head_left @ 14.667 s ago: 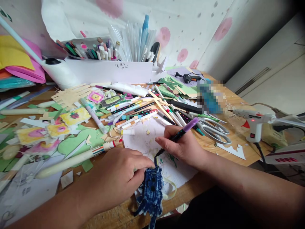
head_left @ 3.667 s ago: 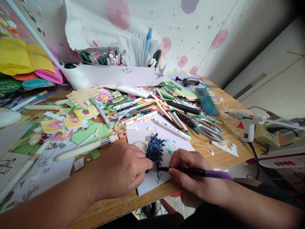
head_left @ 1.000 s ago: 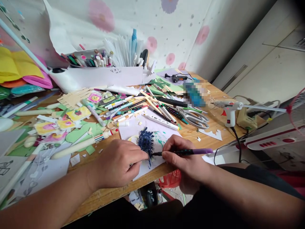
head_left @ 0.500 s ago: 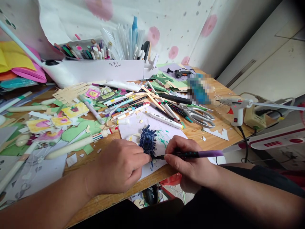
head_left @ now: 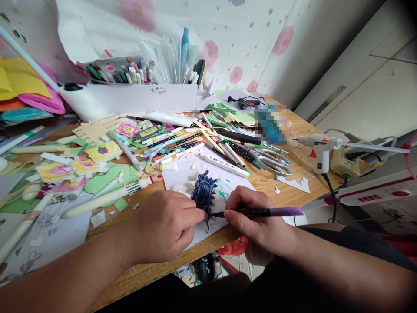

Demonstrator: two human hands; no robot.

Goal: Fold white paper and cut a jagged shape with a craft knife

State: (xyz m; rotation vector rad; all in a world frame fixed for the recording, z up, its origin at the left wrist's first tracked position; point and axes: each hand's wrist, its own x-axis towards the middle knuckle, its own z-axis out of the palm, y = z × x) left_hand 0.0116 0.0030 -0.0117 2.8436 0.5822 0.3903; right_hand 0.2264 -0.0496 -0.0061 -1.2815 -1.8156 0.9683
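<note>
A dark blue, jagged-edged piece (head_left: 204, 191) lies on a white sheet of paper (head_left: 177, 176) marked with green and blue strokes. My left hand (head_left: 167, 226) has its fingers curled, and the index fingertip rests on the lower edge of that piece. What its thumb touches is hidden. Gripped in my right hand (head_left: 256, 217) is a slim black and purple pen (head_left: 276, 211), lying almost level. Its dark tip meets the piece's lower right edge, close to my left fingertip. A white marker (head_left: 224, 165) sits just beyond the piece.
Scissors (head_left: 272, 161) and a pile of pens (head_left: 176, 141) lie behind the paper. A white hot glue gun (head_left: 322, 152) stands at the right. Painted flower cutouts (head_left: 102, 151) and green paper scraps (head_left: 107, 178) cover the left. A white pen box (head_left: 143, 98) stands at the back.
The dark blue piece has turned slightly, showing more of its flat face. Both hands stay in almost the same place, and the camera view has shifted a little.
</note>
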